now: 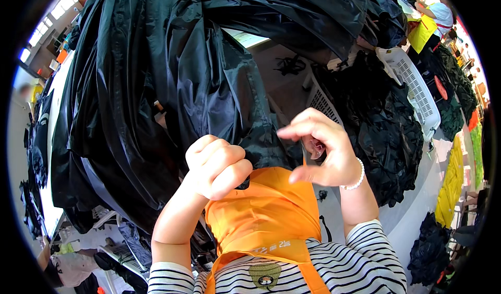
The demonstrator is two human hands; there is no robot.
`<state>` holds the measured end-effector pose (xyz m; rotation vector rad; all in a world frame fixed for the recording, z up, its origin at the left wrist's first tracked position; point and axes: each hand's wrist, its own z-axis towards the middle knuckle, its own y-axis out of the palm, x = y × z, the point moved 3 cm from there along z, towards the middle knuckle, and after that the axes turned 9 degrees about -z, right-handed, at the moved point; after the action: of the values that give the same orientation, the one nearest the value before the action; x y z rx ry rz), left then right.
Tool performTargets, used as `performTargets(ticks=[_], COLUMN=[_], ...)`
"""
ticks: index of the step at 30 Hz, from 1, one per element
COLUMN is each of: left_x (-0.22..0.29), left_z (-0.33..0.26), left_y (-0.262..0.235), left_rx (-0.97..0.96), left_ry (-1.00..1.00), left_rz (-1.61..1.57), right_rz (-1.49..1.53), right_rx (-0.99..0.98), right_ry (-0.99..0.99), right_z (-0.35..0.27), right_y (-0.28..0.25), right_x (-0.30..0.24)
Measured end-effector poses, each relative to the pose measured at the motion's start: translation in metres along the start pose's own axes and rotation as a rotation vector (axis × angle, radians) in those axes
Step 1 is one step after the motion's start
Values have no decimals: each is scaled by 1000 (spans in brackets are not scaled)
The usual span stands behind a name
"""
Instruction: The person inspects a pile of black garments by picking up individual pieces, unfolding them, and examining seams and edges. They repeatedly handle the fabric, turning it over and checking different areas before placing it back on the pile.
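The left hand (216,166) is curling into a tight fist, its fingers pressed together and gripping a fold of the black plastic sheet (172,85), which is hanging down from far above and spreading over the left and middle of the scene. The right hand (323,150) is hovering just to the right, fingers slightly spread and bent, holding nothing, a bead bracelet (357,176) sitting on its wrist. An orange apron (263,215) is lying near, below both hands. A white basket (415,87) is standing far right among black bags (389,137).
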<state>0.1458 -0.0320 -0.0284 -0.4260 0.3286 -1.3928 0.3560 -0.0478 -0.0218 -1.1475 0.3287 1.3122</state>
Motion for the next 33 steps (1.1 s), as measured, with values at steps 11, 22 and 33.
performTargets(ticks=[11,22,33], left_x=[-60,-89,-96], left_z=[55,-38,-56], left_y=[13,-71,-138], left_rx=[-330,-934,-784], left_ry=[-516,-409,-217], left_rz=[-490,558,428], right_rz=[173,15,-1025], right_rx=[-197,332,457], right_ry=[61,-57,250], right_z=[-21,109,146], right_y=[137,42,-112], right_x=[33,91,123])
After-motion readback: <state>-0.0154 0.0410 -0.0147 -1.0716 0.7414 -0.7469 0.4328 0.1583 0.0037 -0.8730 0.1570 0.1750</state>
